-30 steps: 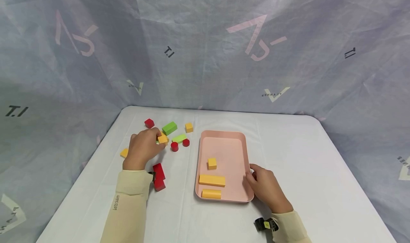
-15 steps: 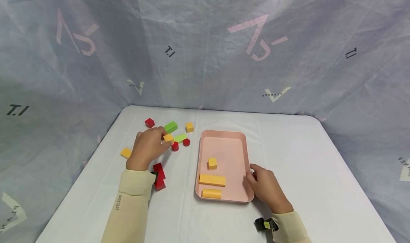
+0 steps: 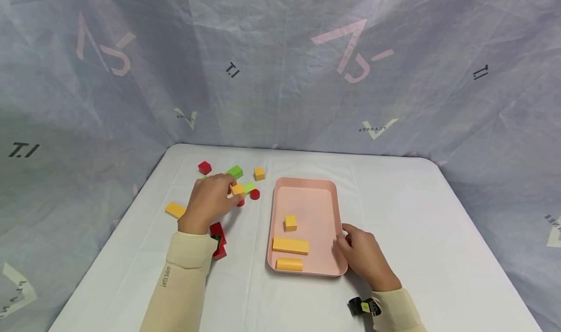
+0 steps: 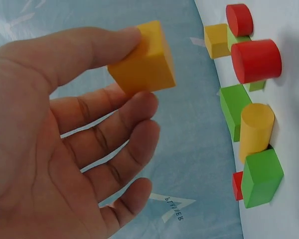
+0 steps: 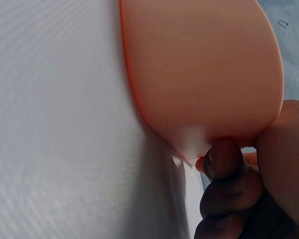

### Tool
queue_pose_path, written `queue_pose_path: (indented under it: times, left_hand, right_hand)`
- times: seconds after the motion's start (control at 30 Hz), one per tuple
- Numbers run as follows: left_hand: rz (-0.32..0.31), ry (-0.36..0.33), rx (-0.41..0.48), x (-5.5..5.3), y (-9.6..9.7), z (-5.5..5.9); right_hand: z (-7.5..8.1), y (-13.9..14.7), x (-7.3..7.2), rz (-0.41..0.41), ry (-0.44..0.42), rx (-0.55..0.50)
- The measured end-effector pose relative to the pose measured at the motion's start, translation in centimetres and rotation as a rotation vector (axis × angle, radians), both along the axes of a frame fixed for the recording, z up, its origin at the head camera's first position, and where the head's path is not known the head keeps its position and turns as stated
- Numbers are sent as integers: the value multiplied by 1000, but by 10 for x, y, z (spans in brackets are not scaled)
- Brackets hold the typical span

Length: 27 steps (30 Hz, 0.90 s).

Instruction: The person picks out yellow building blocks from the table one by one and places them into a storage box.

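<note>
My left hand (image 3: 209, 199) pinches a yellow cube block (image 3: 238, 189) above the left part of the table. In the left wrist view the thumb lies over the cube (image 4: 148, 64) and fingertips support it from below, the other fingers loosely bent. On the right, my right hand (image 3: 367, 255) grips the side wall of a pink tray (image 3: 308, 198), thumb at the rim and fingers curled outside it, as the right wrist view of the tray (image 5: 204, 64) shows. Inside lie a yellow cube (image 3: 290, 223), a long yellow block (image 3: 290, 246) and a yellow rounded block (image 3: 289, 264).
Beyond the left hand lie a green block (image 3: 235, 172), another yellow cube (image 3: 259, 174), a red cube (image 3: 204, 167) and a red disc (image 3: 254, 194). Two red blocks (image 3: 217, 230) sit near the left wrist, a flat yellow block (image 3: 175, 210) farther left. A yellow cylinder (image 4: 256, 129) stands among them.
My left hand has moved right with the yellow cube, uncovering more of the flat yellow block behind it. The right hand and the tray stay in place.
</note>
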<state>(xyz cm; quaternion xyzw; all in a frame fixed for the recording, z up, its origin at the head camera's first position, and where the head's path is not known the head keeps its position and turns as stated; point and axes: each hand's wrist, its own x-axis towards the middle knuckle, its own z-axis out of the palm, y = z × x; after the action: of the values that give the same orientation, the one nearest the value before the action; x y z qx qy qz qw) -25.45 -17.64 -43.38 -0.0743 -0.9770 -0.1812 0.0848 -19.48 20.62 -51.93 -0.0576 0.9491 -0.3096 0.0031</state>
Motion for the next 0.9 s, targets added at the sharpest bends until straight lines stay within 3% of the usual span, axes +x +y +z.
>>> queue_pose_path:
  times: [0.33, 0.9]
  left_hand:
    - [-47, 11, -15, -1, 5, -2]
    - [-69, -11, -34, -1, 19, -2]
  right_hand:
    - [0, 0, 0, -1, 15, 2]
    - [0, 0, 0, 0, 24, 2]
